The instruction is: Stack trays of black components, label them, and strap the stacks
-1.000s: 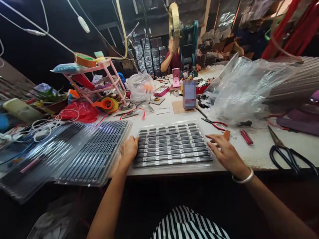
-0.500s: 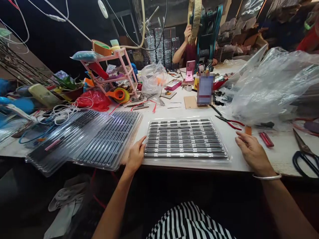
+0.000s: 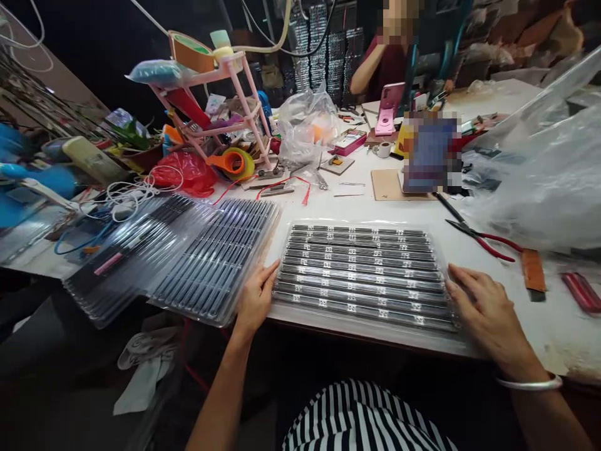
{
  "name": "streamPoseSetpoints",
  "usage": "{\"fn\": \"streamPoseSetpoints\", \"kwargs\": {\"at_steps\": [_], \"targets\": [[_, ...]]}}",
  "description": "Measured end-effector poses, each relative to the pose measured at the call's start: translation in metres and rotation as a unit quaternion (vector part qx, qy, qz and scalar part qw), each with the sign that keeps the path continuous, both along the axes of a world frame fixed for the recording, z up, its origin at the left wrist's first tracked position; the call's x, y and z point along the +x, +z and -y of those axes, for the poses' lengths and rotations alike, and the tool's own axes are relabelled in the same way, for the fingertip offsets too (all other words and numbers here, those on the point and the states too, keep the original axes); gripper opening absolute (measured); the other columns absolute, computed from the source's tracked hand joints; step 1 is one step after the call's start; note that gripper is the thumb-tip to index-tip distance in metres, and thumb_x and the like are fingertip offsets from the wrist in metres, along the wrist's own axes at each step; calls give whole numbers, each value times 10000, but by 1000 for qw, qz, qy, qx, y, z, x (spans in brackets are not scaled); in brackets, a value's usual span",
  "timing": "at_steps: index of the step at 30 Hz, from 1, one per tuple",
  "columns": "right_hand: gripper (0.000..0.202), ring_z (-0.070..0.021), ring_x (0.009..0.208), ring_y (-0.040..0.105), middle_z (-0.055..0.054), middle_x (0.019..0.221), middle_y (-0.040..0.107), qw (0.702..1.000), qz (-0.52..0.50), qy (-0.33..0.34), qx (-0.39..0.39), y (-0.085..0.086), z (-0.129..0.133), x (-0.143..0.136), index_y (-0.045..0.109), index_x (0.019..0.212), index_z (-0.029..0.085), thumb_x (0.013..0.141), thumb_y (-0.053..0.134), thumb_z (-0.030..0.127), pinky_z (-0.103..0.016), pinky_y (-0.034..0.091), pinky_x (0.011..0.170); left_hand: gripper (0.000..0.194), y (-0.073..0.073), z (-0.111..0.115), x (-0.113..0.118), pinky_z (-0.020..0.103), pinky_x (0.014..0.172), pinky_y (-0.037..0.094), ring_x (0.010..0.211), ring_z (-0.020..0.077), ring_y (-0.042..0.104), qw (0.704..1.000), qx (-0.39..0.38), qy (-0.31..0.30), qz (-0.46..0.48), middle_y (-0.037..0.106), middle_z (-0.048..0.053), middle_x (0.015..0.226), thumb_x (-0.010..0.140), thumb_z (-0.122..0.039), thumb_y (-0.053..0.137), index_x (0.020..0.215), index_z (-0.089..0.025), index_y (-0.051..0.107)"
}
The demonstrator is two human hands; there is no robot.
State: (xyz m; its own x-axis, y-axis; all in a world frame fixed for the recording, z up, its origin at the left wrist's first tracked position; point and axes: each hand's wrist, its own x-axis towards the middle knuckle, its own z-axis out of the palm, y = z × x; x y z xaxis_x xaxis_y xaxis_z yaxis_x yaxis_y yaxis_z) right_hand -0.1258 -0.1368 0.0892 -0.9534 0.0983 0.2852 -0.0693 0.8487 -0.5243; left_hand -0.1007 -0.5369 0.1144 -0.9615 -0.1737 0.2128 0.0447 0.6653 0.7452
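Note:
A clear plastic tray [image 3: 347,222] lies flat on the white table in front of me, holding several dark rods [image 3: 352,273] in rows with pale marks along them. My left hand [image 3: 256,298] has its thumb and fingers closed on the tray's left edge. At the right edge my right hand [image 3: 488,313], with a silver bangle at the wrist, grips the rim; some of its fingertips are hard to make out. To the left, more clear trays [image 3: 211,263] of dark rods overlap each other. A pink stick [image 3: 107,264] rests on them.
Red-handled pliers [image 3: 488,243], an orange-brown strip [image 3: 534,270] and a red object [image 3: 581,292] lie to the right. Plastic sheeting [image 3: 539,200] spreads behind them. A pink rack [image 3: 244,94] stands back left. Another person [image 3: 389,69] sits across the table.
My right hand has come in from the right of the tray to its right edge. My left hand stays at the left edge. The view has turned slightly right.

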Motion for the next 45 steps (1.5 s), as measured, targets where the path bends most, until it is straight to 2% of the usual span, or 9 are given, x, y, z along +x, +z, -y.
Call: {"fn": "streamPoseSetpoints", "kwargs": {"at_steps": [5,16,20,25,34,37,40,43,45], "targets": [[564,-359,1199,454,-161,1244,534,998,8,-6,-64,4,16,0,538,1221,158,841,353,532,-603,346,1020,392,4,-5,7,253,713,430,751,134,518,1000,-13,-25,13,531,23,823,920,-360,423,1234,-188,585],[521,-230,1257,453,-20,1319,541,927,97,-38,-361,34,7,1,597,1173,238,707,648,466,-423,285,1144,449,12,-6,6,295,805,451,824,159,549,993,-44,-82,75,577,33,884,896,-447,453,1284,-237,536],[494,-233,1270,439,-32,1337,521,923,71,-16,-378,28,16,3,607,1153,237,703,671,429,-456,272,1145,400,4,-9,9,354,1013,388,1120,206,548,999,36,-26,17,639,82,1161,894,-383,465,1204,-173,607],[482,-247,1300,404,-45,1380,480,901,74,35,-425,25,32,4,600,1175,236,729,678,403,-489,262,1139,392,-3,3,12,389,1069,364,1177,216,537,998,52,28,15,623,80,1221,863,-373,500,1160,-154,634],[573,-236,1190,526,-70,1213,617,870,74,75,-481,68,36,12,476,1305,294,771,668,379,-436,370,1073,418,-2,8,13,377,1089,332,1210,203,506,1000,-8,-20,20,592,71,1266,897,-399,454,1229,-183,588],[626,-236,898,674,-75,991,698,826,116,94,-543,78,39,14,372,1365,322,799,627,400,-408,540,858,453,0,4,16,364,1081,334,1214,206,498,999,46,15,21,582,81,1273,895,-443,450,1238,-176,579],[582,-240,818,686,-75,964,696,795,100,61,-595,80,42,14,409,1340,324,798,616,364,-374,582,718,543,7,4,24,363,986,428,1084,197,584,976,194,96,3,602,100,1212,902,-510,405,1324,-178,483],[546,-243,1053,618,-102,1186,625,783,49,-25,-620,74,35,10,441,1348,282,817,565,313,-435,460,993,557,18,7,36,349,906,475,964,181,625,945,290,140,-61,649,102,1059,908,-525,383,1300,-145,489],[542,-241,1254,462,-117,1396,454,776,51,-73,-624,67,23,7,415,1383,219,861,469,353,-421,294,1126,484,24,11,43,336,909,466,955,181,621,950,265,146,-79,663,90,1000,895,-487,446,1202,-135,572]]}}
